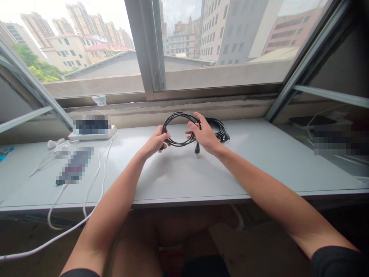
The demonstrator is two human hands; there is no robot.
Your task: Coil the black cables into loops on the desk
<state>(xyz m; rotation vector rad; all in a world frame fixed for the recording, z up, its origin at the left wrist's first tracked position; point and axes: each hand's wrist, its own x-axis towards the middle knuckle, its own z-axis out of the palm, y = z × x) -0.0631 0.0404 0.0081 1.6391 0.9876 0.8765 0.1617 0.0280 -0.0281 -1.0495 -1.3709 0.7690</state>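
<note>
A coiled black cable (pixel 180 144) is held up above the white table, its loops forming a ring between my hands. My left hand (pixel 158 140) is closed round the ring's left side, with one plug end (pixel 161 149) poking out below the fingers. At the right side of the ring is my right hand (pixel 203 132), thumb and fingers curved about the loops; whether they press on the cable is hard to see. A second connector (pixel 197 149) hangs down beside that hand. Behind it on the table lies another bundle of black cable (pixel 220 129), partly hidden by my right hand.
On the left of the table (pixel 178 181) stand a white power strip (pixel 93 134) with a blurred item on it, and a blurred flat device (pixel 75 165). White cords (pixel 99 173) run over the front edge. A window frame (pixel 144 50) rises behind.
</note>
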